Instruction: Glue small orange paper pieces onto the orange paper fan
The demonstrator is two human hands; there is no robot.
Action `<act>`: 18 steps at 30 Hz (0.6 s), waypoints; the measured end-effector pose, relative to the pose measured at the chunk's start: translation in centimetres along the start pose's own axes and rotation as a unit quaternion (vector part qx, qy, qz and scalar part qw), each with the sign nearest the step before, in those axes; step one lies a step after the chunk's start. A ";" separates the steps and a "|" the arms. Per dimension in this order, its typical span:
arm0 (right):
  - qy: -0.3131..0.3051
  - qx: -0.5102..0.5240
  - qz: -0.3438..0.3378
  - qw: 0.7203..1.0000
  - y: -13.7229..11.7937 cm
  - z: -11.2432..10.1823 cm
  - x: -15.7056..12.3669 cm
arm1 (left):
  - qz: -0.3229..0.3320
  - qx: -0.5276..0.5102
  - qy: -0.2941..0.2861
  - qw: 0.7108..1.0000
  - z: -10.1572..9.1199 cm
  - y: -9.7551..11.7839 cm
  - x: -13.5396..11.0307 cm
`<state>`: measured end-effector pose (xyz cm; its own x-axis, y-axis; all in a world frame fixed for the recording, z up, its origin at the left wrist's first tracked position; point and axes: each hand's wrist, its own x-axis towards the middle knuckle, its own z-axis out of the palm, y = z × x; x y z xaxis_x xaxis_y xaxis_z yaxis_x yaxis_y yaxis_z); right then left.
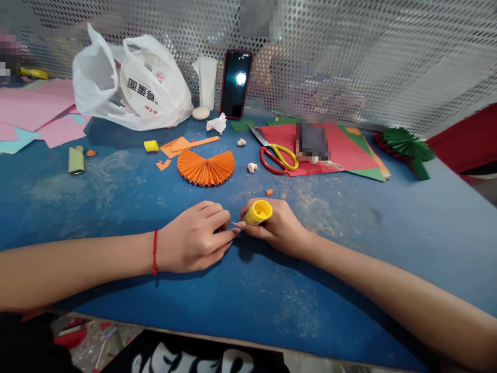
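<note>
My right hand [277, 225] is closed around a yellow glue stick [258, 212], its open end tilted up toward me. My left hand [194, 235] lies on the blue table [116, 197] with fingers curled, its fingertips pinched together right against the glue stick's lower tip; whatever is between them is too small to make out. A red string bracelet circles my left wrist. Beyond the hands lies an orange pleated paper fan [206, 167].
Red-and-yellow scissors [276, 155] lie on red and green paper sheets [345, 150]. A green paper fan [407, 147] is at far right. A white plastic bag [132, 85], phone [236, 83], yellow cap [151, 146], orange scraps and pink sheets [34, 111] sit along the back.
</note>
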<state>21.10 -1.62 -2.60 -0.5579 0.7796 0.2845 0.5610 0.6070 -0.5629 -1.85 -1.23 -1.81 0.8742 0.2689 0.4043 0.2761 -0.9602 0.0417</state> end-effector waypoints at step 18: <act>0.128 -0.107 -0.269 0.949 -1.6 -0.9 -1.8 | -0.187 -0.352 -0.008 0.917 -1.3 0.1 0.8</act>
<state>21.73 -3.85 -1.46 -0.6475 0.3431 0.6805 0.3636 0.9238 -0.1198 -1.67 -1.23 -0.29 0.7781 0.5849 0.2290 0.2354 -0.6096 0.7570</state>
